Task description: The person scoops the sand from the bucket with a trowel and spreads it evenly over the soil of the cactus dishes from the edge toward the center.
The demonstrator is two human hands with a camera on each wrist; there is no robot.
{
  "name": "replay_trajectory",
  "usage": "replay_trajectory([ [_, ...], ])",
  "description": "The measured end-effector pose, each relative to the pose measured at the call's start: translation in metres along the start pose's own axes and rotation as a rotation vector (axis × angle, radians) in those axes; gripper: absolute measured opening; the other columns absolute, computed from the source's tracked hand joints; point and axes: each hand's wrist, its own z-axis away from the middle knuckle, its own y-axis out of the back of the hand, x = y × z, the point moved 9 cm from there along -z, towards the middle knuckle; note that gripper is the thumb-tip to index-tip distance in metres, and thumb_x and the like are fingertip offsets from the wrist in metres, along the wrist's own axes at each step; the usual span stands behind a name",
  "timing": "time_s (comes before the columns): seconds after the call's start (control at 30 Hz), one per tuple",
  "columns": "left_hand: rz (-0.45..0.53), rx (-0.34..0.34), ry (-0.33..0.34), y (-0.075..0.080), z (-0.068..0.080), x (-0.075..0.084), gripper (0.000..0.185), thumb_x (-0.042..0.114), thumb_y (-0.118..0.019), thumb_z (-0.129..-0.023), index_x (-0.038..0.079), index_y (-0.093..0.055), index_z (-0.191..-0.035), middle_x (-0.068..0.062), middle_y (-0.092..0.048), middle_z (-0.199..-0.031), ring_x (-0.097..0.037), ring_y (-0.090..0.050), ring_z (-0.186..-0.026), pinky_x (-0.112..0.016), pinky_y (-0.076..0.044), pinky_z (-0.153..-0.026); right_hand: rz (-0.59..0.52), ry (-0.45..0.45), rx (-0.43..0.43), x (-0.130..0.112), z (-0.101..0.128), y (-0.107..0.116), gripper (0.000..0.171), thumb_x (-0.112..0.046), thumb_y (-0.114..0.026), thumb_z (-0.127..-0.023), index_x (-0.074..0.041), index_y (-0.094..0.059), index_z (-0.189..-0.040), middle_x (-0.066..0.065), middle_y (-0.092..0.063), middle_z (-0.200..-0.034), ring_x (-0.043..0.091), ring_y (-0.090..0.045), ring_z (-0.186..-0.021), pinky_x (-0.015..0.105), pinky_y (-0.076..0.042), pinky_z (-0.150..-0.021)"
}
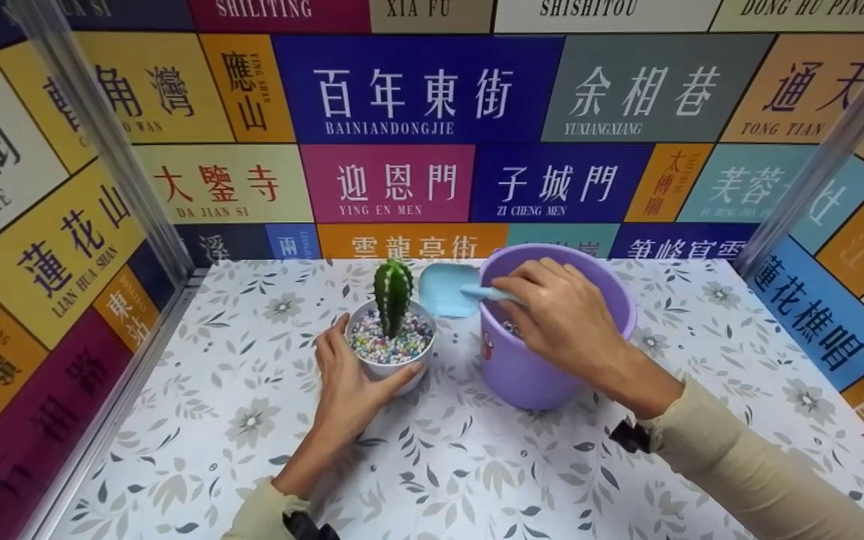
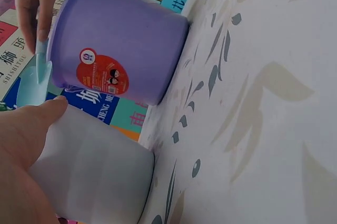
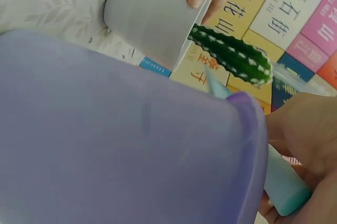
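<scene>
A green cactus [image 1: 393,292] stands upright in a small white flowerpot [image 2: 100,166], with multicoloured pebbles [image 1: 379,341] around its base. My left hand [image 1: 353,382] grips the pot, its thumb along the near side and fingers around the left. To the right, my right hand [image 1: 571,315] holds the handle of a light blue toy shovel [image 1: 445,289] above the purple bucket [image 1: 526,375]. The shovel's blade juts past the bucket's left rim, just right of the cactus, and no pebbles show on it. Some pebbles show inside the bucket; my right hand hides much of its inside.
A white tablecloth [image 1: 252,420] with grey leaf and flower prints lies under everything. Panels with coloured street-name signs [image 1: 417,86] enclose the back and both sides. Clear corner posts [image 1: 113,142] stand at the back left and right.
</scene>
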Motion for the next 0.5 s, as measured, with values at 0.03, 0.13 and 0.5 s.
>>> replay_trajectory([
  [0.03, 0.003, -0.005, -0.003, 0.000, 0.000, 0.001, 0.131, 0.060, -0.098, -0.070, 0.008, -0.027, -0.167, -0.021, -0.033, -0.158, -0.037, -0.036, -0.148, -0.057, -0.037, -0.127, -0.010, -0.021, -0.002, 0.004, 0.003, 0.001, 0.027, -0.017, -0.079, -0.099, -0.011, -0.080, -0.125, 0.006, -0.077, -0.112, 0.027, -0.069, -0.100, 0.043, -0.058, -0.088],
  [0.13, 0.018, -0.026, -0.009, 0.001, 0.001, 0.002, 0.129, 0.058, -0.097, -0.073, 0.008, -0.025, -0.168, -0.022, -0.030, -0.164, -0.039, -0.032, -0.153, -0.060, -0.035, -0.129, -0.029, -0.080, 0.007, 0.018, 0.013, 0.007, 0.027, -0.018, -0.079, -0.100, -0.010, -0.080, -0.125, 0.008, -0.077, -0.110, 0.027, -0.069, -0.097, 0.045, -0.060, -0.088],
  [0.5, 0.063, -0.017, -0.059, 0.027, -0.010, 0.016, 0.080, 0.054, -0.071, -0.102, 0.012, -0.043, -0.164, -0.014, -0.038, -0.169, -0.033, -0.033, -0.160, -0.058, -0.029, -0.132, -0.113, -0.364, -0.077, 0.086, 0.045, 0.015, 0.025, -0.017, -0.075, -0.100, -0.012, -0.082, -0.124, 0.010, -0.076, -0.115, 0.034, -0.071, -0.107, 0.058, -0.060, -0.090],
])
